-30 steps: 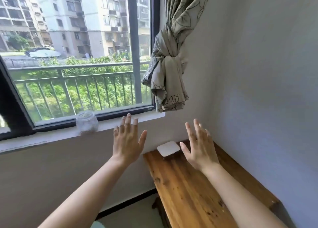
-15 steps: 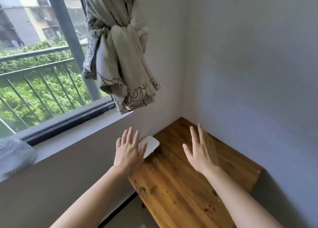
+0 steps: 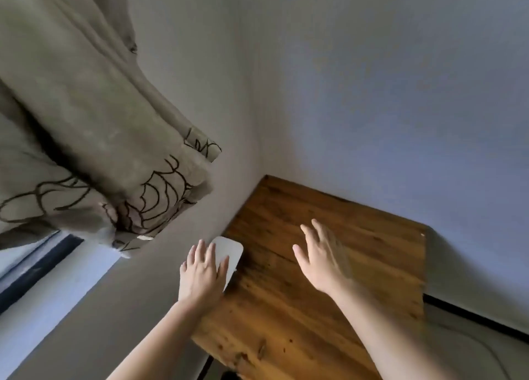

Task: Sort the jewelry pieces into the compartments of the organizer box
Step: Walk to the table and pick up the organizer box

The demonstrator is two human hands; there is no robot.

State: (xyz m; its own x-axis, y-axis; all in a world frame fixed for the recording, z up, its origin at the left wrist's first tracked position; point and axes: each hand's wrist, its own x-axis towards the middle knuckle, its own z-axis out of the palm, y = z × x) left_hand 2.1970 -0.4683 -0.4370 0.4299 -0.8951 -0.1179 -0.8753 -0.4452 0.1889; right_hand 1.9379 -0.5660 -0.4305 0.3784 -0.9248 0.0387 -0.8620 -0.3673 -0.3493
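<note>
A flat white box [image 3: 229,255] with rounded corners lies at the left edge of a wooden table [image 3: 286,308], against the wall. My left hand [image 3: 201,275] is spread open and covers the near part of that box; whether it touches the box I cannot tell. My right hand [image 3: 322,258] hovers open over the middle of the table with fingers apart, holding nothing. No jewelry pieces are visible.
A knotted beige curtain [image 3: 94,150] with black line pattern hangs at the upper left, above a window sill [image 3: 51,288]. Pale walls meet in the corner behind the table. A dark baseboard [image 3: 472,316] runs along the floor at right.
The view swung right and down, so the window has nearly left the frame. My left hand moved over the white box; my right hand stayed open above the table.
</note>
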